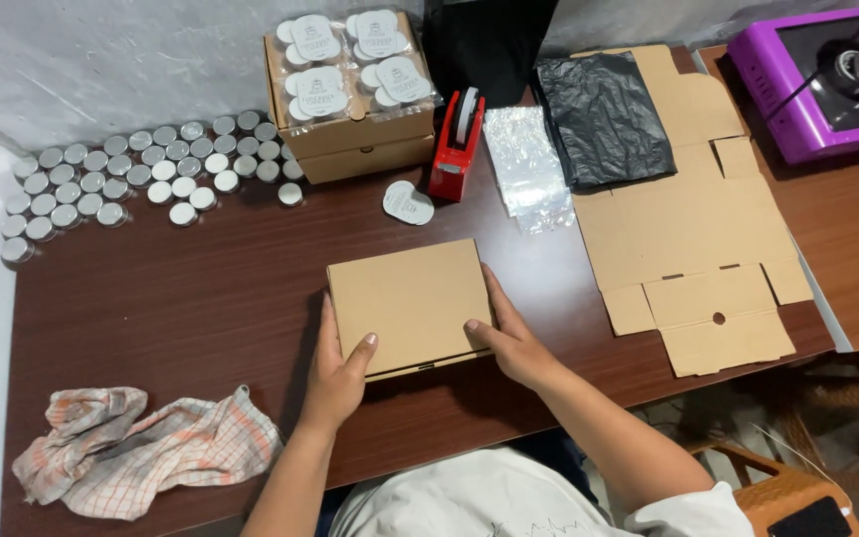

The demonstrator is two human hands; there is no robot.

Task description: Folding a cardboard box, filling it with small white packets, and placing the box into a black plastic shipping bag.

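A: Box position, please?

B: Closed brown cardboard box (412, 304), flat on the dark wooden table (201, 298), near the front edge, directly before the person.

A: Hands?

B: Left hand (335, 368) on the box's left side, thumb lying on the lid, fingers (328, 323) together along the edge. Right hand (507, 333) on the right side, thumb pressing the lid near the front corner, fingers (494, 288) together against the side wall. Both hands pressed on the box, neither lifting it.

A: Surroundings?

B: Checked orange-and-white cloth (141, 447), crumpled, at the front left, well apart from the box. Cluster of small round silver tins (141, 174) at the back left. Two stacked cardboard boxes (355, 109) at the back, bagged round white labels on top. Red tape dispenser (456, 149) just beside that stack; a few loose white labels (408, 203) near its base. Clear plastic bags (527, 169), then a black plastic bag (603, 114) lying on unfolded flat cardboard (693, 239) to the right. Purple device (812, 80) on a neighbouring surface at the far right.
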